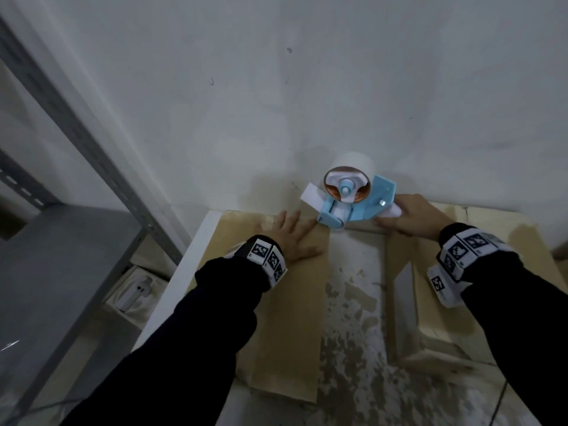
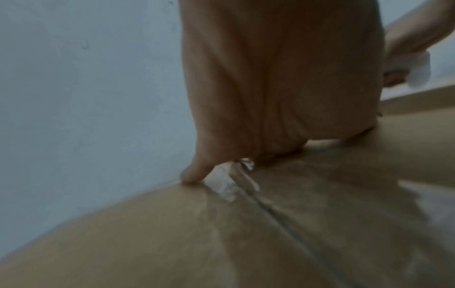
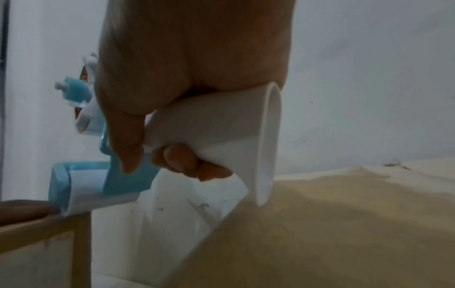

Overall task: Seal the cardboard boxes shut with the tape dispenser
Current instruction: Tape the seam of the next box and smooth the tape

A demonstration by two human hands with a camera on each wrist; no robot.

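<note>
Sleeves (image 1: pixel 184 333) dark, both wrists banded. Left hand (image 1: pixel 290 238) lies flat, fingers spread, on the box (image 1: pixel 276 302) flap (flaps not yet closed). Right hand (image 1: pixel 412 218) grasps the dispenser (image 1: pixel 353 198) handle at the box's far edge, by the wall (image 1: pixel 307 87).

Both arms wear long dark navy sleeves (image 1: pixel 190 327) reaching the wrists. A white band (image 1: pixel 270 256) wraps the left wrist, printed with square black-and-white coded markers. The right wrist band (image 1: pixel 461 253) matches, with a further marker tag (image 1: pixel 438 284) below it.

The brown cardboard box (image 1: pixel 285 302) sits by the wall, flaps not closed — the blue-and-white tape dispenser (image 1: pixel 353 196) rests at its far edge, roll upward.
</note>
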